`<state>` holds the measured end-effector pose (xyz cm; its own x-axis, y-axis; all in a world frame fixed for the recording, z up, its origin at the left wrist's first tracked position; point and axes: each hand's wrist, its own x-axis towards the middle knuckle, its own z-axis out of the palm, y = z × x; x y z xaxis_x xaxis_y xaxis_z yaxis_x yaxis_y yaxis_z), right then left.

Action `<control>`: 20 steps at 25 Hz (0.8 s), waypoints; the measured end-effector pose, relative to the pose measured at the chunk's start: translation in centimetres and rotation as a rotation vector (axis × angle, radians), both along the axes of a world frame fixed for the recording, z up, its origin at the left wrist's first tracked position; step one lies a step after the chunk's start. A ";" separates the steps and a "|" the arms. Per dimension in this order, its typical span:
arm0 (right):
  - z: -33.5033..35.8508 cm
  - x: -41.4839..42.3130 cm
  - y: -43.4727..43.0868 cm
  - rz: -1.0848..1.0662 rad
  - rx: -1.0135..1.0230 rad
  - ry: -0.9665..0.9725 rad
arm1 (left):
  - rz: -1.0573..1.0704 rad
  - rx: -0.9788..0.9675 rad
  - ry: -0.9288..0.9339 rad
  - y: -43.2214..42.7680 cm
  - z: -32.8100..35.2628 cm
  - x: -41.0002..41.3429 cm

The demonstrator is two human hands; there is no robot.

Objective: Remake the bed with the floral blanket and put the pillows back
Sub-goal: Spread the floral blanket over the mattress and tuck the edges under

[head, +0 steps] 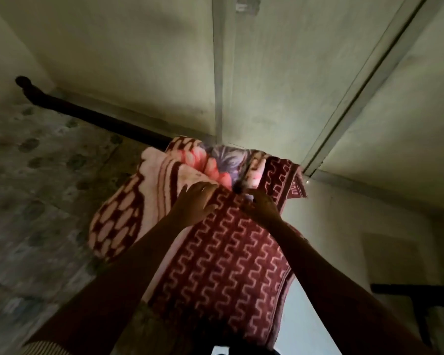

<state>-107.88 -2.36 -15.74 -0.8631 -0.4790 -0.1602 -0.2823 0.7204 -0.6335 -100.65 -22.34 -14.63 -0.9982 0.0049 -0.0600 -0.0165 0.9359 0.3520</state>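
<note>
The blanket is held bunched in the air in front of the person, to the right of the bed in the view. Its maroon border hangs down between the forearms and its flowered face is gathered above. The border is pinched by the right hand, fingers curled on the cloth. The left hand is laid over a fold just beside it; whether a grip is closed beneath cannot be told. The step in hand is judged to be finding an edge for spreading. The border should be followed hand over hand until two corners are found. The hands should then be drawn well apart and the bundle shaken out over the bed. The cloth looks thick and probably heavy, so full grips are advised. The dark rail by the wall should be cleared. No pillows are seen.
</note>
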 end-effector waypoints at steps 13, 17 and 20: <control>-1.3 -2.3 -0.8 0.368 0.300 -0.172 | -0.381 -0.379 -0.582 -1.5 -1.0 -8.0; 0.2 2.8 -0.5 0.370 0.281 -0.044 | -0.394 -0.265 -0.082 -2.0 1.4 -1.2; 2.1 8.3 0.3 0.435 0.375 -0.118 | -0.398 -0.344 0.181 -2.0 3.6 7.7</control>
